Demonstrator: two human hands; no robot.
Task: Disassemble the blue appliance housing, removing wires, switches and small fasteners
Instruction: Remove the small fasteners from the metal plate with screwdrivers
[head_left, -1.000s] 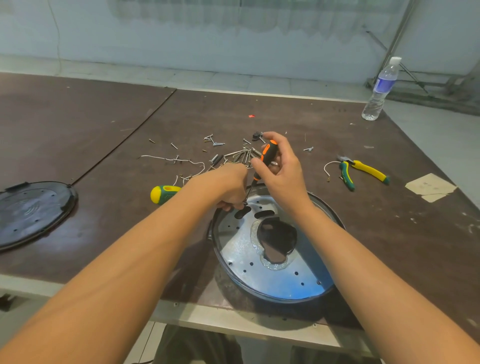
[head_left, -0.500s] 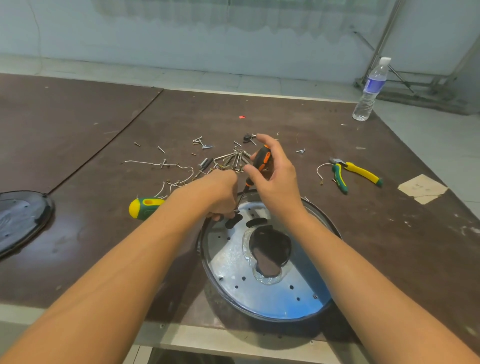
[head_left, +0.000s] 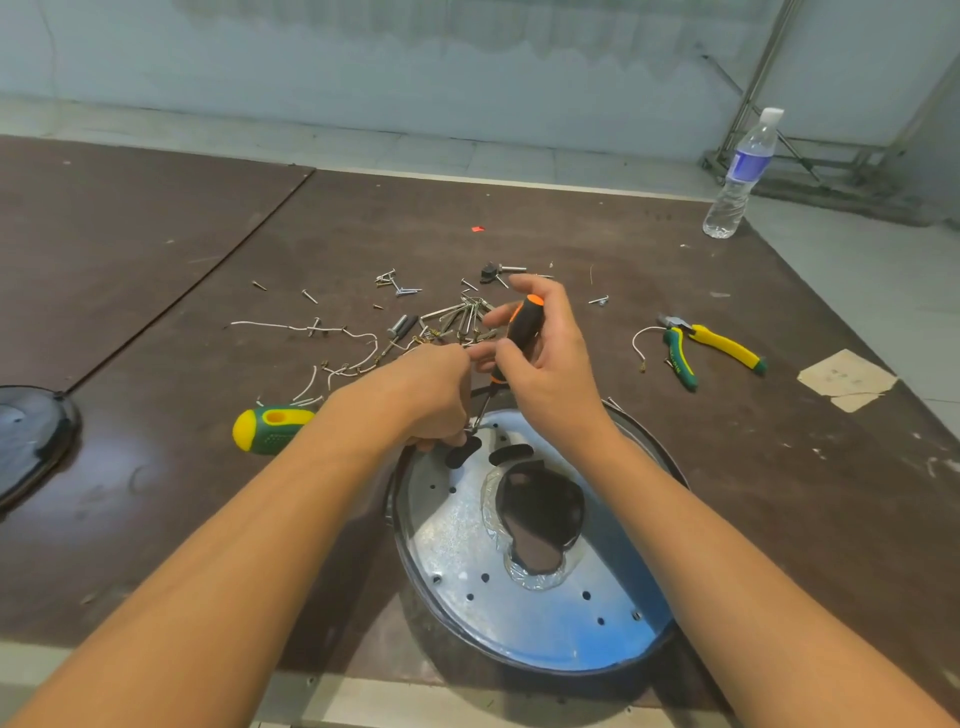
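Blue appliance housing (head_left: 561, 634) sits lower centre of frame, on the table (head_left: 156, 249) at its near edge; round, dark rim, silvery-blue metal plate inside dotted with small holes; ragged central cut-out showing dark, two dark oval slots near its upper-left rim; right hand (head_left: 550, 364) wrapped round the handle of an orange-black screwdriver (head_left: 522, 322), shaft angled down to the housing's upper-left rim; left hand (head_left: 431, 395) with fingers curled down at that same rim, right beside the tip; whether it pinches anything, cannot tell; loose screws (head_left: 457, 319) piled just above the hands, centre frame; white wire (head_left: 311, 330) trailing left of them; green-yellow screwdriver (head_left: 270, 428) lying left of the left wrist; yellow-green pliers (head_left: 711, 351) at right; water bottle (head_left: 743, 171) upright, upper right; dark round lid (head_left: 31, 441) at left edge.
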